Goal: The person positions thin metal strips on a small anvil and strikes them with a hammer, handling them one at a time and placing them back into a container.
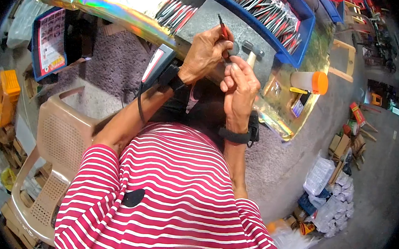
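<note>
My left hand [206, 54] grips a thin red-handled tool [223, 31], its tip pointing down toward my right hand. My right hand [239, 87] pinches a small object at its fingertips, too small to identify, right against the tool's lower end. Both hands work over a dark grey slab [209, 16] on a shiny iridescent-covered table [101, 2]. A device is strapped to my left wrist [159, 66], and a black band wraps my right wrist [236, 136]. A small hammer [252, 51] lies on the slab just beyond my right hand.
A blue tray [302, 36] full of several red-and-black tools stands behind the slab. A white jar with an orange lid [310, 82] lies at the table's right. A beige plastic chair [55, 150] stands to my left. Bags and boxes [336, 193] clutter the floor at right.
</note>
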### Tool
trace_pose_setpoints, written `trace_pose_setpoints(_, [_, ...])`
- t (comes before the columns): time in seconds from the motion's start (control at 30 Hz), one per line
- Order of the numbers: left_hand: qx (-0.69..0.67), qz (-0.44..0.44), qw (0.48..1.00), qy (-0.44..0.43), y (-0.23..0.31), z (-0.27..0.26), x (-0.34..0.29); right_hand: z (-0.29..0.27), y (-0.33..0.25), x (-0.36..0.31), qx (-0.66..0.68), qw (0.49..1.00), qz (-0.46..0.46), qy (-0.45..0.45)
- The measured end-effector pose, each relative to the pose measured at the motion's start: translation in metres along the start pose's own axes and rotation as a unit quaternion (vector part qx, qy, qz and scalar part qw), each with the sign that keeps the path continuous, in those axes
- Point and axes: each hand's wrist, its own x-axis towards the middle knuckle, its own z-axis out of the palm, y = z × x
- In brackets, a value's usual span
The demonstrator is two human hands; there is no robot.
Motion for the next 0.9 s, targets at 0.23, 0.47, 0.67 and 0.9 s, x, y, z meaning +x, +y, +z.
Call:
trace_pose_setpoints(0.23, [0.015,0.013,1.000,0.009,-0.003,0.002,0.005,-0.026,-0.013,-0.016,0.006,1.000,-0.016,0.025])
trace_pose_setpoints(0.47, [0.014,-0.009,1.000,-0.018,-0.005,0.001,0.006,-0.056,-0.011,-0.022,0.005,0.998,-0.015,0.063])
trace_pose_setpoints(0.67, [0.021,0.013,1.000,-0.004,-0.006,0.001,0.006,-0.060,-0.010,-0.023,-0.006,0.997,-0.018,0.072])
trace_pose_setpoints(0.9, [0.014,0.013,1.000,-0.002,-0.005,0.001,0.006,-0.064,-0.002,-0.022,-0.021,0.997,-0.019,0.074])
